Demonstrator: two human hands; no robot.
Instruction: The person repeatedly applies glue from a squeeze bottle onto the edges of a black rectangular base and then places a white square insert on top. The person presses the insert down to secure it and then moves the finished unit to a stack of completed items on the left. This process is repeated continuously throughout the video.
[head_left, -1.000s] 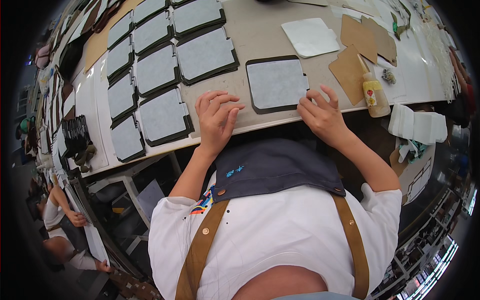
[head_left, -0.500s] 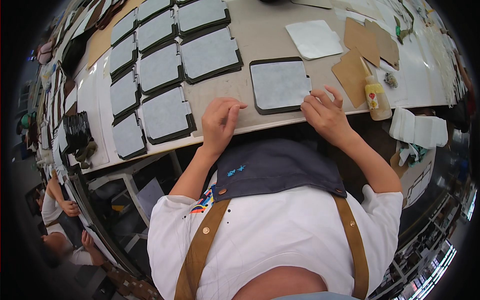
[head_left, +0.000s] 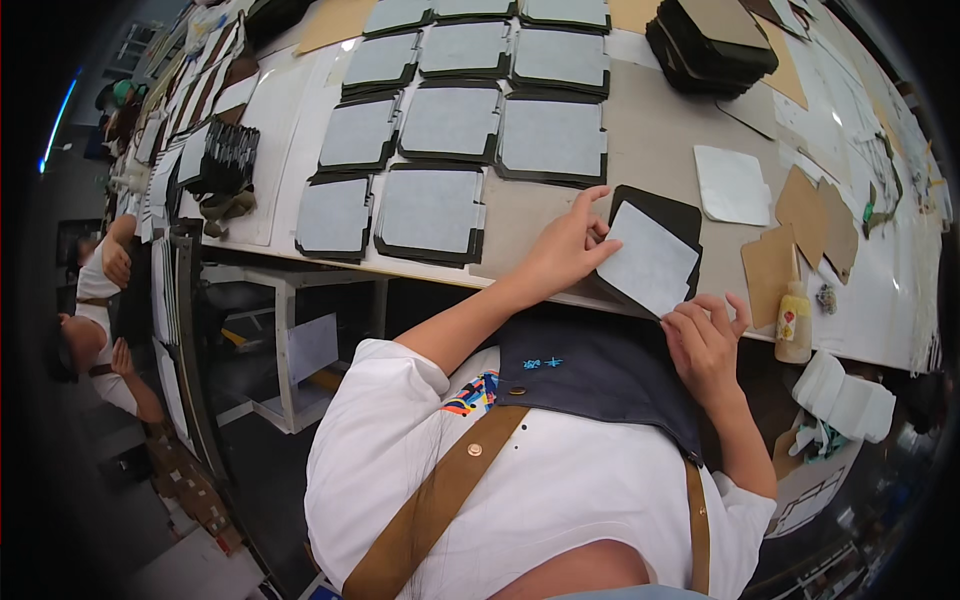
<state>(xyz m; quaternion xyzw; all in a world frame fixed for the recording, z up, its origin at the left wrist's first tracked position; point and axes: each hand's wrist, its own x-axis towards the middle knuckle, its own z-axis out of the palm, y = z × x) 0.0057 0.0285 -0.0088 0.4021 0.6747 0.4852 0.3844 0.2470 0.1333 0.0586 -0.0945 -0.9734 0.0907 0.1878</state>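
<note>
A black panel (head_left: 660,212) lies turned at an angle near the table's front edge, with a pale grey sheet (head_left: 650,262) covering its near part. My left hand (head_left: 568,250) rests at its left edge, the fingers loosely stretched and apart and the thumb over the pale sheet. At the near right corner, my right hand (head_left: 703,345) pinches the panel between thumb and fingers. Several similar black panels faced with pale sheets (head_left: 450,120) lie in rows to the left and far side.
A stack of black pieces (head_left: 710,45) stands at the back. Right of the panel are a white sheet (head_left: 733,185), brown card pieces (head_left: 768,272) and a glue bottle (head_left: 794,325). Black folded pieces (head_left: 215,155) sit at far left. Another person (head_left: 100,330) is at the left.
The panel has turned and now lies at an angle at the front edge. My left hand has come over to its left side. My view has swung left.
</note>
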